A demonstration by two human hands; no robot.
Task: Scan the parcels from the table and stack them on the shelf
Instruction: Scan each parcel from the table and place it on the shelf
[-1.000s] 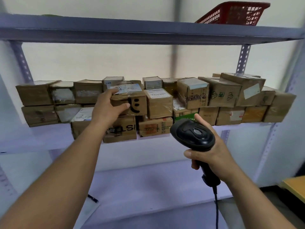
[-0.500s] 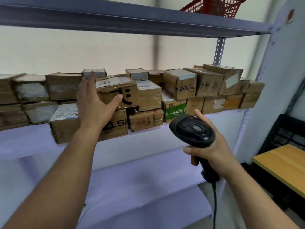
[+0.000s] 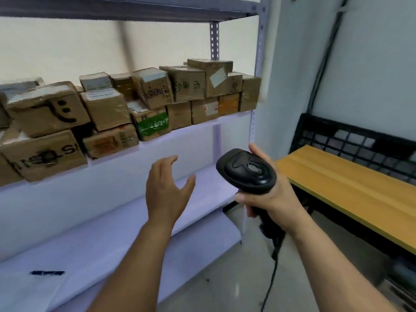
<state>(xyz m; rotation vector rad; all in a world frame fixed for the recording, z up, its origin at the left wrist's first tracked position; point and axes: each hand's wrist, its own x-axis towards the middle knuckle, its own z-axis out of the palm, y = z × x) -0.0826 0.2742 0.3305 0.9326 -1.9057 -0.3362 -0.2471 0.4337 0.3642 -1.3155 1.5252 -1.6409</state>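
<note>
Left hand (image 3: 165,194) hangs open in front of the shelf (image 3: 191,137), fingers spread, thumb out, holding nothing and touching no parcel. Right hand (image 3: 276,199) is curled round the handle of the one scanner (image 3: 246,171), a rounded black plastic head with a cable (image 3: 271,278) trailing down.

The parcels (image 3: 186,86) sit on the shelf's middle board in two layers. At least fifteen can be counted (the left edge cuts the row off). All are brown cardboard boxes, many wrapped in glossy tape. One has a drawn smiley, one a green panel, and several carry white labels.

The shelf is pale lilac metal with perforated uprights, and one small dark object (image 3: 47,272) lies on the board beneath. To the right stands one desk (image 3: 349,188) with a yellow wood-grain top, a black wire grid (image 3: 360,143) behind it, against a pale wall. The floor (image 3: 225,287) is glossy.
</note>
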